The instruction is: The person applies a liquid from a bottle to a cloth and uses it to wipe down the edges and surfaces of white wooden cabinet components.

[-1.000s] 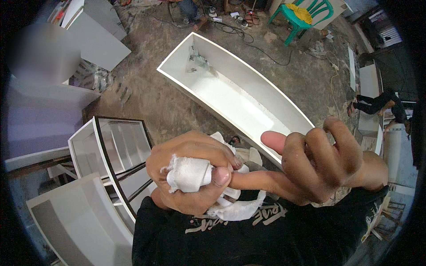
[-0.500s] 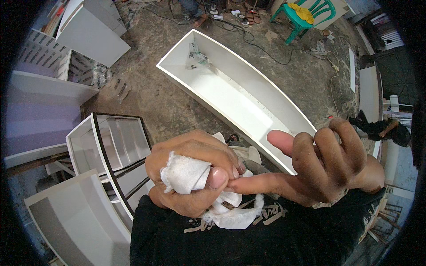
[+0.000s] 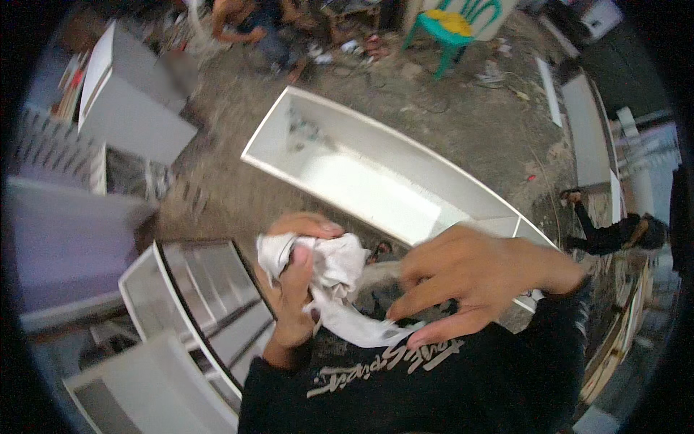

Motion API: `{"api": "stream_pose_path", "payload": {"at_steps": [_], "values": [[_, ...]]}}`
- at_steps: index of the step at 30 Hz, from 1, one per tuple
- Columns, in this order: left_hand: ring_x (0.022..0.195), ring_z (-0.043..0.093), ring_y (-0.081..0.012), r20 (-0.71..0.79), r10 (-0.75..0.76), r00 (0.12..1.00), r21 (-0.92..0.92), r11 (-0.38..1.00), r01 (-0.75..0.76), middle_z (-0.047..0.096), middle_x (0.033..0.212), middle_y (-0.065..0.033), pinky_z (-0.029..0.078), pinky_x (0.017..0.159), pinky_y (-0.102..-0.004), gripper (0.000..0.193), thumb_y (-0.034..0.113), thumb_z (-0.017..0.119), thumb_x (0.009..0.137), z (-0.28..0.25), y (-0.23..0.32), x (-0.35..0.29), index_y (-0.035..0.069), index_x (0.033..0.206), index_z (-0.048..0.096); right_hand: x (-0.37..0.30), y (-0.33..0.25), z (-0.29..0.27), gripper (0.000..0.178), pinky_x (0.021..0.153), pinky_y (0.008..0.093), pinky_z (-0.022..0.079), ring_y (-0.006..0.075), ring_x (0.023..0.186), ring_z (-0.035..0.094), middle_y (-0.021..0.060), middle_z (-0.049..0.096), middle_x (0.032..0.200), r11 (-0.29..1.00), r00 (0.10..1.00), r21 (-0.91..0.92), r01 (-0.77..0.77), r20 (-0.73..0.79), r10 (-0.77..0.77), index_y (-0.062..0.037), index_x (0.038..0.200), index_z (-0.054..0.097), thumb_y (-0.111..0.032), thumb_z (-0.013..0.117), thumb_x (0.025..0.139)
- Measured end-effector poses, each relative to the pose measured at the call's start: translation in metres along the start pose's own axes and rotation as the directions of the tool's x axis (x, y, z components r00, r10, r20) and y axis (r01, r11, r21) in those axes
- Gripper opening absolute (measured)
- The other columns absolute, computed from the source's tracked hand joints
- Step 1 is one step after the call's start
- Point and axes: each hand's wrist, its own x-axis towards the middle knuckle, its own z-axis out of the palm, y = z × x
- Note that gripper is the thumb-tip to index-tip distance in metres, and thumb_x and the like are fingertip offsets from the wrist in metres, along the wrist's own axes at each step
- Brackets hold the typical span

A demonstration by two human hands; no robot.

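Black shirt (image 3: 434, 398), pale lettering (image 3: 361, 371)

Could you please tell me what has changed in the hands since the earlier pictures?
The right hand has come free of the left hand and opened out near the loose end of the white cloth; contact is unclear. The left hand has loosened from its fist but still holds the cloth. The long white box and green chair stayed in place, though the view shifted.

Left fingers (image 3: 309, 223) hold a crumpled white cloth (image 3: 344, 265).
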Motion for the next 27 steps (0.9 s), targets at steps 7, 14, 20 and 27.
{"api": "stream_pose_path", "payload": {"at_steps": [7, 14, 20, 27], "values": [[0.112, 0.041, -0.0287, 0.330, 0.043, 0.943, 0.414, 0.891, -0.185, 0.042, 0.118, -0.0179, 0.036, 0.097, -0.0427, 0.061, 0.039, 0.069, 0.084, 0.003, -0.060, -0.028, 0.000, 0.122, 0.042, -0.007, 0.101, 0.077, 0.039, 0.063, 0.0462, 0.050, 0.0405, 0.069, 0.062, 0.0231, 0.063, 0.075, 0.878, 0.898, -0.226, -0.422, 0.032, 0.439, 0.0039, 0.086, 0.062, -0.035, 0.057, 0.085], [0.093, 0.063, -0.0292, 0.572, 0.010, 0.820, 0.339, 0.907, -0.248, 0.063, 0.096, -0.0145, 0.050, 0.080, -0.0381, 0.078, 0.054, 0.083, 0.061, 0.004, -0.117, -0.035, 0.000, 0.111, 0.059, -0.017, 0.114, 0.108, 0.032, 0.057, 0.0452, 0.048, 0.0357, 0.058, 0.061, 0.0226, 0.062, 0.067, 0.870, 0.873, 0.086, -0.485, 0.095, 0.478, 0.0056, 0.079, 0.062, -0.023, 0.050, 0.086], [0.063, 0.066, -0.0280, 0.785, -0.120, 0.608, 0.524, 0.652, -0.548, 0.065, 0.081, -0.0127, 0.052, 0.054, -0.0366, 0.070, 0.051, 0.082, 0.063, -0.014, -0.123, -0.040, 0.001, 0.107, 0.060, -0.032, 0.103, 0.100, 0.026, 0.078, 0.0486, 0.047, 0.0409, 0.089, 0.061, 0.0280, 0.062, 0.095, 0.880, 0.833, 0.041, -0.474, 0.344, 0.433, 0.0045, 0.103, 0.054, -0.014, 0.046, 0.087], [0.053, 0.062, -0.0308, 0.817, -0.147, 0.558, 0.531, 0.569, -0.628, 0.062, 0.069, -0.0123, 0.049, 0.048, -0.0386, 0.044, 0.033, 0.078, 0.065, -0.013, -0.031, -0.010, 0.004, 0.091, 0.057, 0.011, 0.022, 0.051, 0.025, 0.075, 0.0482, 0.052, 0.0418, 0.088, 0.064, 0.0262, 0.064, 0.096, 0.899, 0.806, -0.125, -0.419, 0.404, 0.432, 0.0021, 0.105, 0.056, -0.008, 0.050, 0.082]]}}
